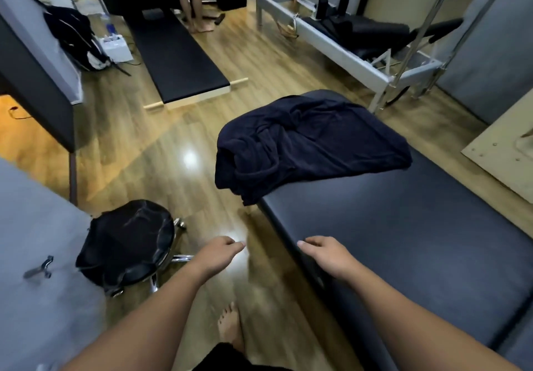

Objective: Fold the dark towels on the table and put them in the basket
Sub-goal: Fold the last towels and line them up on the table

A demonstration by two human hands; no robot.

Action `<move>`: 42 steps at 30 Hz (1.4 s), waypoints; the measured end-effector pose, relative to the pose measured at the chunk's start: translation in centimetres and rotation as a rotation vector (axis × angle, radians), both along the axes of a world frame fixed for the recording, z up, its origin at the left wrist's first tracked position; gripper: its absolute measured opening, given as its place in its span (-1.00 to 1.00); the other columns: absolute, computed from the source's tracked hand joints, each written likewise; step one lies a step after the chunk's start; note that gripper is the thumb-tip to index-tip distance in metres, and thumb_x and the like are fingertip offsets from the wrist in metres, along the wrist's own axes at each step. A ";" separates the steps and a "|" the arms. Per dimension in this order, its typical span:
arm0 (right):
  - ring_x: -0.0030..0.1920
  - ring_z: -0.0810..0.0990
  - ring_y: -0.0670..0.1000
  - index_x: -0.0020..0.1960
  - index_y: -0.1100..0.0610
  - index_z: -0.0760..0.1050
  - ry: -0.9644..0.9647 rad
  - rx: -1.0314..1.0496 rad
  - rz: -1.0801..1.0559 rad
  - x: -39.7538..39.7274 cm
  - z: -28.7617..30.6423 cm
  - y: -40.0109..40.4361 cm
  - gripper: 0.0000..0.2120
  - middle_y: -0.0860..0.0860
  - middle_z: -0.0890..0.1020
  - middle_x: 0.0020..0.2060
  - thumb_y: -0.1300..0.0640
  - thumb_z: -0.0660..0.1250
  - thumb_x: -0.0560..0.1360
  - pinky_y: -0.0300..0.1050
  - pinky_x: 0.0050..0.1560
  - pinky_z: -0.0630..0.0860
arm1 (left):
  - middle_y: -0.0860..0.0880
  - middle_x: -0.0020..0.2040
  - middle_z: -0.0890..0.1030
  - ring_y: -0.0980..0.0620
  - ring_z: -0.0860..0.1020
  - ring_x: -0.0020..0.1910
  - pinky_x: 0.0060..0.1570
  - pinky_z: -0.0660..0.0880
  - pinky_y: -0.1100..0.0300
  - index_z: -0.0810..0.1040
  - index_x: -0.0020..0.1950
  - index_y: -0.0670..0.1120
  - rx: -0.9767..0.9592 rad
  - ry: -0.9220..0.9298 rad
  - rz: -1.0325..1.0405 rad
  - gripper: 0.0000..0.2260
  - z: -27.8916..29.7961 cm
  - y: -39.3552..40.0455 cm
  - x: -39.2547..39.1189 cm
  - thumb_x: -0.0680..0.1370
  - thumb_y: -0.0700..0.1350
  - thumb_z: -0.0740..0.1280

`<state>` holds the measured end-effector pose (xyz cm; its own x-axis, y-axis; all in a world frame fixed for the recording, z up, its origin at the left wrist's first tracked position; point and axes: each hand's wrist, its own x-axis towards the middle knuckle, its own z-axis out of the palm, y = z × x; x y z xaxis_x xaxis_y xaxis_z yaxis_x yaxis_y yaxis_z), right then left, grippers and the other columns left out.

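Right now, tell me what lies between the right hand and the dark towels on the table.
In the head view, only bare dark table padding lies between the right hand and the heap of dark towels; nothing else sits on that stretch.

to your left a round black stool on chrome legs stands on the wooden floor, with a grey padded surface further left. ahead of you a low black bench lies on the floor, a black bag and a white box beside it. far right stands a metal-framed reformer. another person's bare legs show at the back.
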<state>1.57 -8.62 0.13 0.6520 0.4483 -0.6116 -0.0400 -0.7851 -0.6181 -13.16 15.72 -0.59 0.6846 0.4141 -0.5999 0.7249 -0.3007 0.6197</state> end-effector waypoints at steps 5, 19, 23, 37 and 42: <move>0.39 0.47 0.02 0.52 0.05 0.38 -0.062 -0.063 -0.081 5.0 1.7 5.1 -0.26 -0.05 0.47 0.44 -0.36 0.31 0.49 -0.03 0.37 0.42 | -0.03 -0.11 0.63 0.00 0.54 -0.20 -0.14 0.45 0.08 0.62 0.04 -0.12 -0.016 -0.015 -0.093 -0.68 0.9 6.1 8.3 0.60 0.13 0.30; 0.34 0.52 0.07 0.52 0.06 0.36 -0.229 -0.168 -0.105 24.8 2.8 11.4 -0.40 0.04 0.54 0.37 -0.14 0.37 0.56 -0.14 0.21 0.44 | -0.18 0.59 0.05 -0.37 0.07 0.53 0.33 0.07 -0.54 0.01 0.59 0.15 0.397 0.170 -0.250 0.02 2.3 10.3 29.7 0.29 0.49 0.39; 0.31 0.52 0.13 0.43 0.05 0.44 -0.337 -0.244 0.026 32.4 0.9 13.8 -0.48 0.03 0.57 0.29 -0.11 0.39 0.53 0.03 0.27 0.50 | -0.18 0.64 -0.13 -0.46 -0.02 0.55 0.37 0.16 -0.51 -0.29 0.58 0.26 0.302 0.302 -0.249 0.26 -0.1 11.4 33.5 0.14 0.55 0.43; 0.46 0.09 0.27 0.52 -0.41 -0.09 -0.456 -0.507 0.256 45.9 -2.7 20.9 -0.02 -0.02 0.14 0.52 -0.12 0.46 0.31 0.35 0.10 0.41 | 0.02 0.48 0.33 -0.34 0.26 0.35 0.08 0.45 -0.44 -0.09 0.49 0.37 0.506 0.224 -0.215 -0.22 -3.6 13.6 34.3 0.45 0.11 0.35; 0.39 0.16 0.28 0.50 -0.35 0.04 -0.452 -0.538 0.199 42.4 -3.2 17.3 -0.24 -0.02 0.23 0.47 -0.16 0.37 0.43 0.24 0.05 0.52 | 0.05 0.45 0.40 -0.30 0.32 0.30 0.08 0.49 -0.36 -0.05 0.49 0.40 0.508 0.178 -0.253 -0.26 -3.2 14.1 33.4 0.47 0.05 0.32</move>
<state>43.95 8.66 -3.05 0.8304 0.2971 -0.4713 0.3023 -0.9509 -0.0668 20.25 29.81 -3.83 0.7066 0.5168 -0.4834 0.6717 -0.7047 0.2286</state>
